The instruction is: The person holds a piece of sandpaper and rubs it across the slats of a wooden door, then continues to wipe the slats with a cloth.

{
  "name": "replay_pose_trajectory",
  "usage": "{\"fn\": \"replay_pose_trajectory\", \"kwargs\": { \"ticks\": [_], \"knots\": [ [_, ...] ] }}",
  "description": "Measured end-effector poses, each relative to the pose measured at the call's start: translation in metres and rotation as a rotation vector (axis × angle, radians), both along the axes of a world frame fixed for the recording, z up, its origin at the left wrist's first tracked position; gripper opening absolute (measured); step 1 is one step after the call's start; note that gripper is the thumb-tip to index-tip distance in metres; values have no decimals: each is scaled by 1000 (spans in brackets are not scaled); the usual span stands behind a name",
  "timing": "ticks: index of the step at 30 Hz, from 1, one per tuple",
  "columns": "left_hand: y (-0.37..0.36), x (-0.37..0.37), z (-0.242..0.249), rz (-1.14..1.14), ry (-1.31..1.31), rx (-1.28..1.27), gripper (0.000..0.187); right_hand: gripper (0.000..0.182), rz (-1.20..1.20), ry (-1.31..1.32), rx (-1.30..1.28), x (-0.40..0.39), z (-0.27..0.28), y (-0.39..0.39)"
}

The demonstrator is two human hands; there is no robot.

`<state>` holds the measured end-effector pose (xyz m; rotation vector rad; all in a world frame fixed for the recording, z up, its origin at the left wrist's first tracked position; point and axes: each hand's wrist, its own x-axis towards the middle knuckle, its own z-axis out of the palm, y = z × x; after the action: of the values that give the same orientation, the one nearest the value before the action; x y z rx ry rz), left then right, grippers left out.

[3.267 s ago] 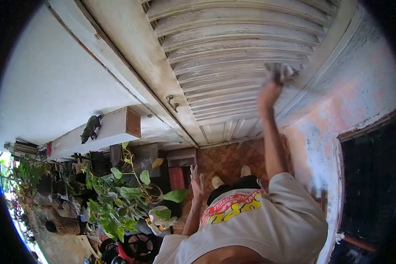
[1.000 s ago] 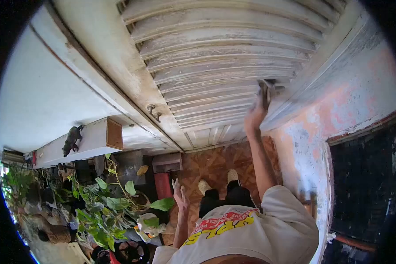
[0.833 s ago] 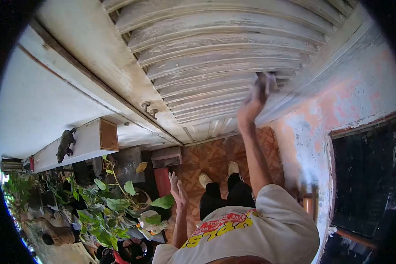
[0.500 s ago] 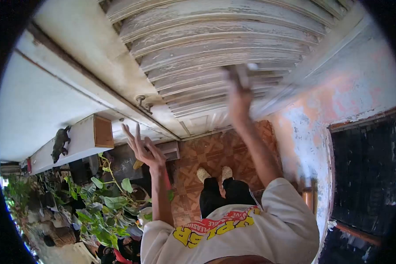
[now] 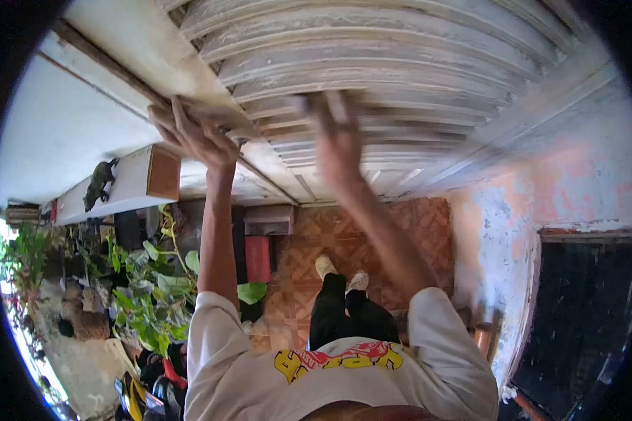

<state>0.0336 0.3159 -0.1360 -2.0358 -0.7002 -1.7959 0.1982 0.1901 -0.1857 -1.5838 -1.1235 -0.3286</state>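
Observation:
A white-painted slatted door (image 5: 379, 45) with worn, greyish slats fills the top of the view. My left hand (image 5: 196, 137) lies against the door's left edge strip, beside the metal handle (image 5: 233, 133), its fingers stretched out and holding nothing. Over the slats is my right hand (image 5: 338, 137), smeared by motion, with its fingers closed around a small dark thing (image 5: 304, 105). What that thing is I cannot tell.
A plain white panel (image 5: 84, 119) with a ledge (image 5: 130, 179) bearing a dark animal figure (image 5: 100, 185) stands left. Leafy plants (image 5: 165, 288) grow below it. Peeling wall (image 5: 495, 203) and a dark framed panel (image 5: 583, 309) are right. Brown patterned tiles (image 5: 309, 238) lie underfoot.
My left hand has risen from beside the handle to rest on the door's edge. My right hand has swept left across the slats with the dark thing.

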Motion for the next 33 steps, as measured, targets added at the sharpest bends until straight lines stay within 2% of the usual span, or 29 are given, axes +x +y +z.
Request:
{"fn": "replay_pose_trajectory", "kwargs": {
  "ticks": [1,2,4,5,7,8,9,11,13,14,15,16,17,18,19,21,23,24,25,27,29,31,32,33],
  "knots": [
    [1,1,2,11,-12,-2,60,48,-25,-87,-4,22,-3,-20],
    [0,2,5,42,-11,-14,59,50,-231,-326,-26,49,10,-42],
    [4,-1,8,61,15,32,58,48,-361,-374,45,97,5,-71],
    [10,-2,6,53,39,94,57,48,-356,-375,65,91,6,-60],
    [9,-1,3,24,22,80,57,45,-497,-224,102,74,10,-48],
    [5,0,3,21,14,43,57,44,-466,-307,68,53,9,-34],
    [4,3,4,19,6,9,58,47,-357,-136,-31,27,-2,-10],
    [-4,8,4,-31,-42,-27,59,54,-79,-248,48,-34,9,17],
    [-2,13,11,53,-13,7,60,51,135,-263,-44,-32,19,15],
    [-7,13,11,11,-75,-97,60,49,128,-210,-9,-16,8,9],
    [-3,13,9,40,-68,-76,60,46,121,-154,24,3,-3,-2],
    [-3,14,8,29,-74,-73,59,49,-96,-205,33,25,7,-26],
    [-4,15,8,27,-84,-68,58,52,-194,-156,-163,60,0,-46],
    [-5,16,7,26,-97,-70,58,51,-221,-32,-225,86,18,-73],
    [-5,14,8,37,-63,-53,58,48,-395,-334,-78,122,17,-91],
    [-2,11,12,55,-39,-22,57,46,-530,-356,-10,149,24,-110],
    [-6,11,13,65,15,-27,56,45,-542,-294,-44,144,9,-95],
    [-5,13,11,84,-41,-48,57,45,-551,-229,-82,137,6,-83],
    [2,11,7,70,-47,-47,57,44,-427,-60,-207,107,8,-69],
    [11,7,-3,136,3,-25,58,47,-221,-333,-141,50,-9,-43],
    [-10,16,13,96,-50,-88,62,54,35,-499,-164,46,4,-39],
    [-2,14,7,114,-50,-72,63,62,100,-4,-192,85,-19,-49],
    [-2,14,8,115,-40,-63,63,63,-40,-277,-131,121,-24,-68],
    [-3,13,8,123,-14,-75,63,61,-221,-284,-213,148,-12,-90]
  ]
}}
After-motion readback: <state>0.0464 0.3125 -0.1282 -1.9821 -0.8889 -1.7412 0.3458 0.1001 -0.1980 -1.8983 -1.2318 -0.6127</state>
